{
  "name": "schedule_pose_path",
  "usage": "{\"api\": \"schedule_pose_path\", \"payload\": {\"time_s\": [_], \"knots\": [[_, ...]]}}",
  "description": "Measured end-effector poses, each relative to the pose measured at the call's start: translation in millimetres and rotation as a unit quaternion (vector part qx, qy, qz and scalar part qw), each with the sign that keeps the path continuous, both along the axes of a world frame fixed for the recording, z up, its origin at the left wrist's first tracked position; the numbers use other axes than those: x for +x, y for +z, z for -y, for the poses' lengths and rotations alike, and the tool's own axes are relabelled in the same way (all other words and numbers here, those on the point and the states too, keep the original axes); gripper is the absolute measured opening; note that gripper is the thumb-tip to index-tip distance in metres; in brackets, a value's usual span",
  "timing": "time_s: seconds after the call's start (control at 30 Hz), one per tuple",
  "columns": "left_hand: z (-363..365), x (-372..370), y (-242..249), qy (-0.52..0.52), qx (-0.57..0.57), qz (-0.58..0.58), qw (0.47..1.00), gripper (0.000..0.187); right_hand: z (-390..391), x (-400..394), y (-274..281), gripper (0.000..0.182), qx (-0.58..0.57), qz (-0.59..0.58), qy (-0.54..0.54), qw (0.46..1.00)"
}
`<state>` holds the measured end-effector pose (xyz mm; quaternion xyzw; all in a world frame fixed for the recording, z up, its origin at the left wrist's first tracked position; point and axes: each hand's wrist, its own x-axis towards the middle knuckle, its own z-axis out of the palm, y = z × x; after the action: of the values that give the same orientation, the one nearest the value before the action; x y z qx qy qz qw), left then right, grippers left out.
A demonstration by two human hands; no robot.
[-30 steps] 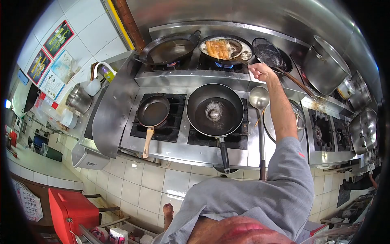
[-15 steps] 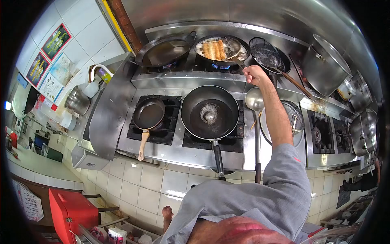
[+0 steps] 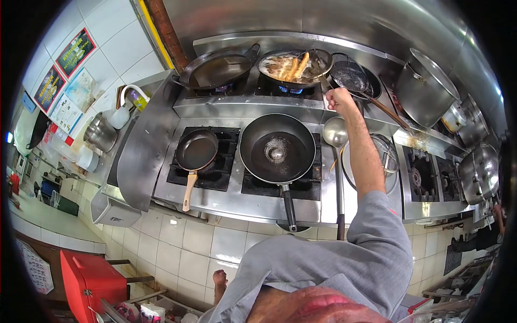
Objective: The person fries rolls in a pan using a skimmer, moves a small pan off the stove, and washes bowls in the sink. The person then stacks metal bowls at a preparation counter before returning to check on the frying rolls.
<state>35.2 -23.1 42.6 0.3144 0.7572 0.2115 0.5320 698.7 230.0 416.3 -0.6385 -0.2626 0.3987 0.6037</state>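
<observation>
My right hand is closed around the handle of a skimmer, whose round head sits at the right side of the frying wok. Several long golden-brown fried rolls lie in the bubbling oil beside and partly against the skimmer head. A flame burns under this wok. Low in the view, my left hand hangs by my side with its fingers curled, away from the stove and with nothing visible in it.
Left of the frying wok is another wok with dark oil. A wire strainer rests on a pan at right. In front are a small frying pan, a deep black pan and a long ladle. A large pot stands right.
The skimmer has shifted right within the wok, and the fried rolls have moved right and turned more steeply. My right hand stays closed on its handle; my left hand remains low.
</observation>
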Motion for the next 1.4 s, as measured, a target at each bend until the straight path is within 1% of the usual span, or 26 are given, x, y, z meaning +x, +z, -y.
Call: {"api": "schedule_pose_path", "payload": {"time_s": [0.07,0.1,0.13,0.17,0.2,0.27,0.3,0.37,0.47,0.5,0.57,0.67,0.73,0.77,0.9,0.93,1.0,1.07,1.1,1.2,1.27,1.3,1.33,1.37,1.4], "knots": [[1.2,-9.0,-15.0,-0.018,0.098,0.086,0.991,0.015,-1.5,-4.2,-7.6,0.015,0.007,-0.003,-0.003,1.000],[-1.3,-10.4,-14.3,-0.018,0.099,0.088,0.991,0.015,-2.3,-7.9,-10.2,0.015,0.020,-0.020,-0.011,1.000],[-4.0,-12.0,-13.5,-0.045,0.098,0.099,0.989,0.011,-2.7,-10.4,-12.0,0.015,0.032,-0.037,-0.018,0.999],[-6.1,-13.1,-12.8,-0.071,0.096,0.110,0.987,0.008,-2.1,-13.1,-14.8,0.015,0.043,-0.034,-0.020,0.998],[-7.5,-14.0,-13.1,-0.071,0.097,0.111,0.987,0.008,-1.6,-16.6,-15.5,0.015,0.043,-0.033,-0.021,0.998],[-8.6,-16.2,-13.4,-0.138,0.139,0.075,0.978,0.010,-1.5,-23.3,-17.1,0.014,0.049,-0.038,-0.025,0.998],[-9.0,-15.5,-9.6,-0.138,0.139,0.075,0.978,0.010,-3.4,-24.1,-19.6,0.013,0.054,-0.048,-0.031,0.997],[-8.4,-14.1,-0.5,-0.108,0.085,0.066,0.988,0.012,-6.2,-22.0,-24.4,0.012,0.058,-0.061,-0.035,0.996],[-4.2,-14.8,3.4,-0.092,0.100,0.080,0.988,0.012,-6.2,-23.7,-24.7,0.011,0.075,-0.087,-0.046,0.992],[-1.2,-19.9,-6.7,-0.092,0.099,0.080,0.988,0.012,-5.3,-24.9,-23.4,0.010,0.086,-0.099,-0.055,0.990],[6.0,-28.5,-25.6,-0.032,0.119,0.110,0.986,0.010,-3.7,-27.3,-18.6,0.010,0.092,-0.095,-0.048,0.990],[8.3,-34.1,-29.2,-0.019,0.095,0.106,0.990,0.010,-7.8,-25.1,-17.7,0.008,0.093,-0.089,-0.035,0.991],[7.0,-30.1,-19.6,-0.008,0.072,0.103,0.992,0.014,-11.9,-29.3,-11.5,0.008,0.067,-0.069,-0.025,0.995],[6.5,-29.4,-17.3,-0.002,0.061,0.101,0.993,0.017,-16.4,-30.1,-11.5,0.010,0.068,-0.080,-0.021,0.994],[1.1,-33.0,-22.6,-0.027,0.097,0.103,0.990,0.017,-32.9,-45.6,-6.4,0.012,0.067,-0.096,-0.019,0.993],[-1.2,-34.3,-25.1,-0.072,0.139,0.095,0.983,0.015,-37.5,-51.2,-3.7,0.012,0.068,-0.097,-0.019,0.993],[-3.9,-35.3,-27.7,-0.116,0.181,0.087,0.973,0.014,-47.5,-60.0,0.8,0.012,0.059,-0.088,-0.025,0.994],[-6.4,-33.2,-28.4,-0.072,0.143,0.084,0.984,0.012,-62.6,-62.8,4.0,0.011,0.043,-0.078,-0.014,0.996],[-6.8,-34.0,-28.7,-0.073,0.143,0.084,0.983,0.012,-67.8,-70.0,9.9,0.009,0.038,-0.066,-0.016,0.997],[-7.7,-37.1,-29.8,-0.093,0.123,0.141,0.978,0.006,-82.0,-90.1,27.1,0.010,0.011,-0.047,-0.016,0.999],[-8.3,-40.7,-31.4,-0.107,0.109,0.179,0.972,0.005,-86.1,-105.9,40.4,0.010,-0.009,-0.009,-0.024,1.000],[-8.4,-41.0,-33.9,-0.108,0.109,0.180,0.972,0.005,-100.2,-105.9,36.1,0.008,-0.028,-0.003,-0.048,0.998],[-7.4,-44.1,-49.1,-0.202,0.227,0.076,0.950,0.007,-106.4,-111.0,36.2,0.008,-0.028,-0.001,-0.049,0.998],[-7.0,-47.3,-63.2,-0.290,0.337,-0.030,0.895,0.009,-111.4,-118.1,37.1,0.009,-0.050,0.018,-0.050,0.997],[-8.1,-46.9,-69.9,-0.291,0.338,-0.028,0.895,0.009,-117.6,-125.2,37.8,0.012,-0.071,0.037,-0.052,0.995]]}}
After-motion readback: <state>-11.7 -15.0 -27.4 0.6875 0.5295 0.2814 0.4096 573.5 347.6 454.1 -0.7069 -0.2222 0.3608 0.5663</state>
